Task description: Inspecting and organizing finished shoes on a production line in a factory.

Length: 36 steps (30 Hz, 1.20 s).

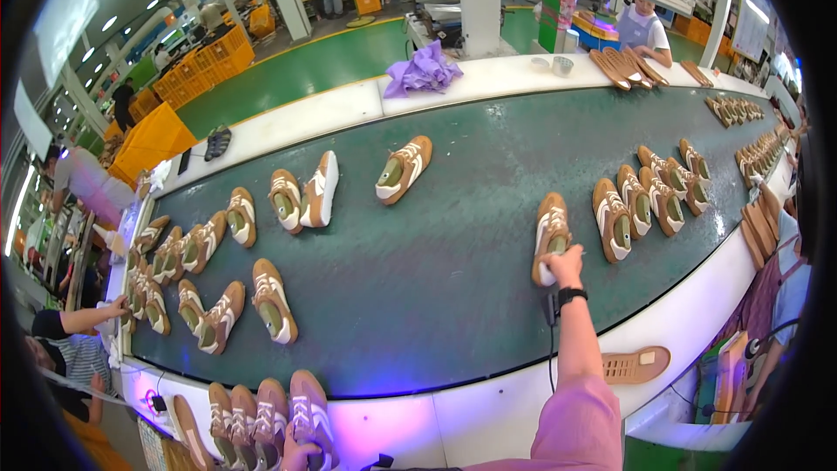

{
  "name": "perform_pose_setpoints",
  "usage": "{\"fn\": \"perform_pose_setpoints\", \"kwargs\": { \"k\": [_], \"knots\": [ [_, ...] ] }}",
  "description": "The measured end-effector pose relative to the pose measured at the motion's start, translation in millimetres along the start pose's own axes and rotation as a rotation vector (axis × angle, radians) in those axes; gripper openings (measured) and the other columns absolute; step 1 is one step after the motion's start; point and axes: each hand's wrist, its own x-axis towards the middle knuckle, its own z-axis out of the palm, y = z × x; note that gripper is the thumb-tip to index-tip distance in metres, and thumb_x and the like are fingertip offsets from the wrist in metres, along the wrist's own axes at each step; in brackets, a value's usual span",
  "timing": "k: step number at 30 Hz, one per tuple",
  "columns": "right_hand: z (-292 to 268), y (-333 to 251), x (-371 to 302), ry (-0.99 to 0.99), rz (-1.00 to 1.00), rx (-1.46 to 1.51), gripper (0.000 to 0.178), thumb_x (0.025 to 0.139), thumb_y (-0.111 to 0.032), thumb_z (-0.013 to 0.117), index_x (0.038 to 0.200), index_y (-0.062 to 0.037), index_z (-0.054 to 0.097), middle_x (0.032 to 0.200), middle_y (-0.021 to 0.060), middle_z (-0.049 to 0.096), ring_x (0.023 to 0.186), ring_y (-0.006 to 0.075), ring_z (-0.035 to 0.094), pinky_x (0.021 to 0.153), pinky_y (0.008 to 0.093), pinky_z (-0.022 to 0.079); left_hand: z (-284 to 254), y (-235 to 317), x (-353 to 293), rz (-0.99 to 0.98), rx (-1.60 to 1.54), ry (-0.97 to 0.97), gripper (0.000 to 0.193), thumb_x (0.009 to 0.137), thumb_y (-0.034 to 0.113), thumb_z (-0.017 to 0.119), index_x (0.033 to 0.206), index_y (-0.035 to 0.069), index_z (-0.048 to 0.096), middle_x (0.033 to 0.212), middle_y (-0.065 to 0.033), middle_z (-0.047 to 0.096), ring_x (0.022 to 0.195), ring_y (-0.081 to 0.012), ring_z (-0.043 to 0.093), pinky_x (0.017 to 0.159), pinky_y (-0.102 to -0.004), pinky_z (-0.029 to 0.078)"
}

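Stretched out over the green belt (436, 288), my right hand (564, 265) grips the heel of a tan sneaker (551, 220) with white stripes and laces. The sneaker's toe points away from me. Low at the left, my left hand (299, 452) is closed at the heel of another tan sneaker (309, 406), partly cut off by the lower edge. That sneaker is the rightmost of a row of several matching sneakers (242, 419) on the white ledge (384, 427). A black band with a small device (571, 294) sits on my right wrist.
Several sneakers (645, 196) stand right of my right hand, and more (200, 244) on the belt's left. A lone sneaker (404, 170) is at mid-belt. Purple cloth (424, 70) lies on the far ledge. A brown sole (636, 365) rests on the near ledge. Co-workers are at both ends.
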Motion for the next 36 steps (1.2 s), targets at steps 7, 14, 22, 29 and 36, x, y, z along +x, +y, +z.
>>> {"fn": "perform_pose_setpoints", "kwargs": {
  "k": [7, 14, 22, 29, 36],
  "knots": [
    [-8.2, 17.5, -199.6, -0.916, 0.304, 1.251, 0.034, 0.074, -0.009, 0.062, 0.106, 0.0045, 0.057, 0.098, 0.0132, 0.064, 0.086, 0.0255, 0.065, 0.080, 0.0380, 0.053, -15.5, -7.5, 3.4, -0.187, -0.500, -0.018, 0.049, 0.065, 0.010, 0.054, 0.112, 0.001, 0.054, 0.101, -0.0109, 0.063, 0.093, -0.0275, 0.061, 0.088, -0.0377, 0.048],
    [-49.9, -14.1, -383.9, -1.301, 0.300, 1.306, 0.067, 0.064, -0.009, 0.063, 0.127, 0.0016, 0.044, 0.114, 0.0117, 0.058, 0.104, 0.0241, 0.058, 0.092, 0.0361, 0.045, 33.7, 60.7, -38.3, 0.104, -0.519, -0.425, 0.070, 0.061, 0.004, 0.056, 0.129, 0.001, 0.042, 0.115, -0.0100, 0.057, 0.107, -0.0242, 0.055, 0.096, -0.0352, 0.042],
    [-88.5, -97.0, -482.9, -1.401, -0.010, 1.326, 0.088, 0.055, -0.011, 0.062, 0.138, -0.0033, 0.033, 0.126, 0.0122, 0.050, 0.116, 0.0271, 0.050, 0.103, 0.0375, 0.036, 33.2, 120.9, -108.3, 0.904, -0.538, -0.411, 0.087, 0.077, 0.049, 0.067, 0.140, 0.006, 0.025, 0.130, -0.0101, 0.042, 0.119, -0.0189, 0.043, 0.100, -0.0322, 0.035],
    [-86.5, -99.5, -508.2, -1.441, 0.078, 1.230, 0.084, 0.050, -0.017, 0.057, 0.131, 0.0012, 0.040, 0.122, 0.0158, 0.053, 0.111, 0.0308, 0.053, 0.100, 0.0395, 0.040, 0.2, 100.1, -126.9, 0.565, -0.603, -0.536, 0.087, 0.076, 0.052, 0.069, 0.138, 0.004, 0.030, 0.128, -0.0074, 0.047, 0.116, -0.0175, 0.048, 0.099, -0.0335, 0.039],
    [-106.6, -128.3, -508.2, -1.285, -0.446, 0.771, 0.064, 0.062, -0.013, 0.073, 0.118, -0.0011, 0.042, 0.120, 0.0146, 0.051, 0.107, 0.0234, 0.053, 0.096, 0.0365, 0.041, -15.6, 69.1, -112.1, 0.434, -0.748, -0.629, 0.069, 0.083, 0.042, 0.065, 0.134, 0.004, 0.038, 0.125, -0.0083, 0.052, 0.115, -0.0219, 0.051, 0.102, -0.0390, 0.038]
  ]
}}
